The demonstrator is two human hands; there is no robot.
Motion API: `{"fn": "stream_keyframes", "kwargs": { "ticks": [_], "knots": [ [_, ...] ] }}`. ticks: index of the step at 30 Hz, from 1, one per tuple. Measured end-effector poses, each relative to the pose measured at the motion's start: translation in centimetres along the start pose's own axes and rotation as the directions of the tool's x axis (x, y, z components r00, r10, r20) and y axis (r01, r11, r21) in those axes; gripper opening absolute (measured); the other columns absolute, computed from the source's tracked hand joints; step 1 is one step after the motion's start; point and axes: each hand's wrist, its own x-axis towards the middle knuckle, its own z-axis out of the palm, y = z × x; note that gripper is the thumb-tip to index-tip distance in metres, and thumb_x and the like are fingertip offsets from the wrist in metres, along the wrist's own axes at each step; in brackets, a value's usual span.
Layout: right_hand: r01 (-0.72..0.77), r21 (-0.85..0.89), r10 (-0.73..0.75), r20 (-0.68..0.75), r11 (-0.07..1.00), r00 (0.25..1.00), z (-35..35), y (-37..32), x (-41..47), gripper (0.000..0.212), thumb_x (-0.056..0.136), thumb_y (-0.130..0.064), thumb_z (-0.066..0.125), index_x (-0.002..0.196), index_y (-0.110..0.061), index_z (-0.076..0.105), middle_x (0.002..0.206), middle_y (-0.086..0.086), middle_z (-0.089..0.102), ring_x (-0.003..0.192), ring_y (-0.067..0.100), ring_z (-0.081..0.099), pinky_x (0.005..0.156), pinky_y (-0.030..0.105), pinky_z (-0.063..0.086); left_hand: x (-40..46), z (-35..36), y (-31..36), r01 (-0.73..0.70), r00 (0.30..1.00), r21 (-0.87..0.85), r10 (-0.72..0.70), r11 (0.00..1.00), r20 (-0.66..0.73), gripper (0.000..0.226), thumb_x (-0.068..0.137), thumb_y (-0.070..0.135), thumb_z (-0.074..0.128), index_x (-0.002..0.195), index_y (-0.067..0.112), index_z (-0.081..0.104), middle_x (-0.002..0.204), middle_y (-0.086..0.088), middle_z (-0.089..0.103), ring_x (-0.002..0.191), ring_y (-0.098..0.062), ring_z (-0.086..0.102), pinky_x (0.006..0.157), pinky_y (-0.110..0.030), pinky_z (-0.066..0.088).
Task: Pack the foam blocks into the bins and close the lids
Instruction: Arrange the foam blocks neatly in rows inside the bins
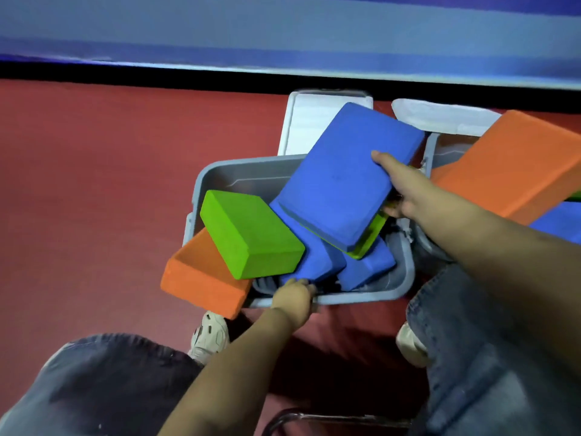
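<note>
The right hand [397,193] pinches the large flat blue foam block [342,180], thumb on top, tilted over the grey plastic bin [405,269], long axis toward the far lid; the left hand [294,298] curls over the near rim.

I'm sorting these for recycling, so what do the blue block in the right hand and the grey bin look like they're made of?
Blue block: looks like dense foam, matte; fine grainy surface, no shine, softly rounded edges, and the right hand lifts it one-handed.
Grey bin: looks like moulded plastic, smooth and slightly glossy; thin walls, rounded rolled rim, faint light reflections. Exact plastic type can't be told.
</note>
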Motion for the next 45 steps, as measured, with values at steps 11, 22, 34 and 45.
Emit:
{"fn": "stream_keyframes", "kwargs": {
  "ticks": [11, 22, 34, 45],
  "knots": [
    [-0.021, 0.08, 0.023, -0.014, 0.997, 1.0, -2.0, 4.3, -1.9, 0.038, 0.079, -0.05, 0.069, 0.107, -0.026, 0.059, 0.092, -0.01, 0.067, 0.074, 0.006, 0.064, 0.043, 0.014, 0.047, -7.4, -3.8, 4.6, -0.042, 0.965, -0.171, 0.084, 0.984, 0.248, 0.046, 0.092, 0.032, 0.055, 0.133, 0.012, 0.052, 0.127, -0.017, 0.055, 0.116, -0.032, 0.055, 0.097, -0.033, 0.045],
    [0.195, -0.483, -0.343, -0.24, 0.854, 0.908, -0.3, 5.9, -5.0, 0.11, 0.064, -0.058, 0.075, 0.148, -0.018, 0.016, 0.15, 0.011, 0.024, 0.135, 0.032, 0.033, 0.11, 0.043, 0.034, -11.7, -11.3, -7.0, 0.48, 0.702, -0.742, -0.713, 0.467, 0.005, 0.064, 0.084, 0.046, 0.066, 0.129, 0.004, 0.05, 0.125, -0.02, 0.058, 0.115, -0.033, 0.056, 0.097, -0.039, 0.046],
    [0.463, -0.881, -0.346, 0.465, -0.096, 0.814, 4.3, 5.2, -9.6, 0.064, 0.09, -0.053, 0.048, 0.145, -0.027, 0.029, 0.155, 0.004, 0.019, 0.14, 0.027, 0.021, 0.111, 0.051, 0.025, -9.5, -8.2, -1.4, 0.412, 0.849, -0.751, -0.516, 0.517, 0.111, 0.121, 0.045, 0.091, 0.048, 0.139, 0.056, -0.02, 0.148, -0.022, 0.037, 0.134, -0.035, 0.039, 0.11, -0.042, 0.034],
    [0.697, -0.696, -0.456, 0.684, -0.174, 0.569, 6.7, 4.6, -11.3, 0.081, 0.084, -0.048, 0.063, 0.149, -0.021, 0.024, 0.155, 0.011, 0.017, 0.141, 0.031, 0.022, 0.114, 0.044, 0.023, -10.0, -17.3, -8.9, 0.169, 0.736, -0.958, -0.677, 0.231, -0.033, 0.063, 0.077, 0.045, 0.067, 0.134, 0.036, 0.043, 0.122, -0.006, 0.054, 0.1, -0.026, 0.059, 0.065, -0.033, 0.056]
  ]
}}
